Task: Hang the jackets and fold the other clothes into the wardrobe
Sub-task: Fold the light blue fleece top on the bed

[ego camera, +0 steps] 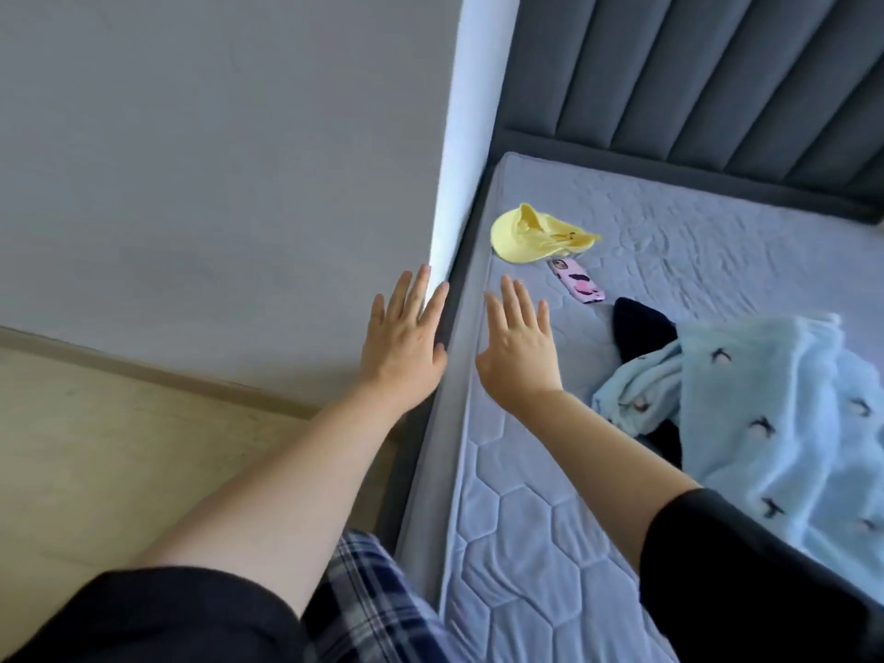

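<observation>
A light blue fleece garment (pixel 765 423) with small dark prints lies crumpled on the mattress (pixel 516 543) at the right. A black garment (pixel 641 332) sticks out from under it. Farther up the bed lies a small yellow garment (pixel 535 236). My left hand (pixel 406 337) is stretched out flat over the bed's left edge, fingers straight, holding nothing. Just to its right, my right hand (pixel 519 346) hovers over the mattress with fingers spread, also empty. Both hands are well short of the yellow garment and left of the blue one.
A phone in a pink patterned case (pixel 579 279) lies between the yellow garment and the black one. A grey padded headboard (pixel 717 79) stands at the far end. A grey wall (pixel 215 184) and wood floor (pixel 95 447) are on the left.
</observation>
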`<state>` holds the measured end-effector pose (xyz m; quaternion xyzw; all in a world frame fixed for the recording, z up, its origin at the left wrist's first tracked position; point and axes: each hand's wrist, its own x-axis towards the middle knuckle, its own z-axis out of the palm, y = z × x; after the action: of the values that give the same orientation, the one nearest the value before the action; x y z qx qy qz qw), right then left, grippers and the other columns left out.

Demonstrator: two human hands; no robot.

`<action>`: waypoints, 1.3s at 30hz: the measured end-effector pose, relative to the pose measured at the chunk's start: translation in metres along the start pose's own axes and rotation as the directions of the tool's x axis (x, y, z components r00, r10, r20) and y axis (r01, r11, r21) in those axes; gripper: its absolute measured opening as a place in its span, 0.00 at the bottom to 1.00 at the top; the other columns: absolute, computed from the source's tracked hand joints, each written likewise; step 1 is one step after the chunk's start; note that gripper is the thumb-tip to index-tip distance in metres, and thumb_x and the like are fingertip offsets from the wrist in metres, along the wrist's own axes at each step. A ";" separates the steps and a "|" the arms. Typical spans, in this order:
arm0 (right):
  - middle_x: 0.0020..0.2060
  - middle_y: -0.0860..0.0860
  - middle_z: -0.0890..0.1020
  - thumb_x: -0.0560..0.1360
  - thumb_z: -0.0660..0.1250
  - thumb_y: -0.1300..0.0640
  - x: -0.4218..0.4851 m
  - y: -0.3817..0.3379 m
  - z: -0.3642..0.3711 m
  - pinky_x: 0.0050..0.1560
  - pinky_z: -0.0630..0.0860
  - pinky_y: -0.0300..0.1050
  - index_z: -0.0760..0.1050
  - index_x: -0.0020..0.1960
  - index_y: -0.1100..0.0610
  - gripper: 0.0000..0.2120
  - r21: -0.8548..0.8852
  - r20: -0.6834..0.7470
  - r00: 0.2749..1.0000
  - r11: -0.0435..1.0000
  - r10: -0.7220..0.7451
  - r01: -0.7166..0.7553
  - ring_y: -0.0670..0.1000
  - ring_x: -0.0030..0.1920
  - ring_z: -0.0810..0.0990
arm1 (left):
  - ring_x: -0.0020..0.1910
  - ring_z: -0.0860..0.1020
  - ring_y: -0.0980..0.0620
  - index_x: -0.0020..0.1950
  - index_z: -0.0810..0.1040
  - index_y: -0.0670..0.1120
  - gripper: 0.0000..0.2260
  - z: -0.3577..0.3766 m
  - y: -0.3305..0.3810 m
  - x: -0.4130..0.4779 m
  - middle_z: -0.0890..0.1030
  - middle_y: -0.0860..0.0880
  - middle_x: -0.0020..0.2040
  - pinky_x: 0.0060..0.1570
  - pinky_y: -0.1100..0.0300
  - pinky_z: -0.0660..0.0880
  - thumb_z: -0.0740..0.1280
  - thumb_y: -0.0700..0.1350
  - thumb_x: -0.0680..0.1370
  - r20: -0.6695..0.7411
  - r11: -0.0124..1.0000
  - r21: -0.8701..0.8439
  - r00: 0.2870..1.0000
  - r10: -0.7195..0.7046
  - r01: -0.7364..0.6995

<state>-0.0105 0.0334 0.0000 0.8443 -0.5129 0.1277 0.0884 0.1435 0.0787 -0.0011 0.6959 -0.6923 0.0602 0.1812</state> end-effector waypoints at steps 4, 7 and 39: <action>0.77 0.58 0.49 0.72 0.61 0.60 -0.039 0.063 -0.004 0.74 0.42 0.58 0.53 0.76 0.60 0.35 0.010 0.024 0.993 0.994 0.112 -0.112 0.56 0.77 0.44 | 0.78 0.45 0.46 0.79 0.50 0.47 0.34 0.017 0.065 -0.003 0.43 0.47 0.79 0.73 0.44 0.48 0.63 0.46 0.77 0.045 0.999 -0.034 0.998 0.041 -0.039; 0.77 0.58 0.48 0.73 0.61 0.58 -0.068 0.108 0.003 0.75 0.45 0.59 0.55 0.75 0.59 0.33 -0.013 0.064 0.972 0.974 0.228 -0.227 0.56 0.77 0.45 | 0.78 0.43 0.47 0.79 0.47 0.48 0.33 0.037 0.106 -0.010 0.42 0.47 0.79 0.74 0.45 0.48 0.61 0.47 0.78 0.103 0.996 -0.077 0.994 0.044 -0.036; 0.67 0.53 0.68 0.74 0.69 0.61 -0.071 0.058 -0.002 0.65 0.69 0.42 0.62 0.74 0.55 0.31 0.877 0.198 0.969 0.415 0.146 -0.242 0.48 0.64 0.70 | 0.44 0.84 0.48 0.52 0.82 0.46 0.21 0.101 0.080 -0.055 0.85 0.45 0.46 0.41 0.57 0.79 0.55 0.57 0.82 0.705 -0.581 -0.639 0.686 -0.180 0.504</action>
<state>-0.0936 0.0667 -0.0191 0.7024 -0.4648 0.3501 -0.4098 0.0458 0.0982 -0.0991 0.4363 -0.1092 -0.6683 0.5925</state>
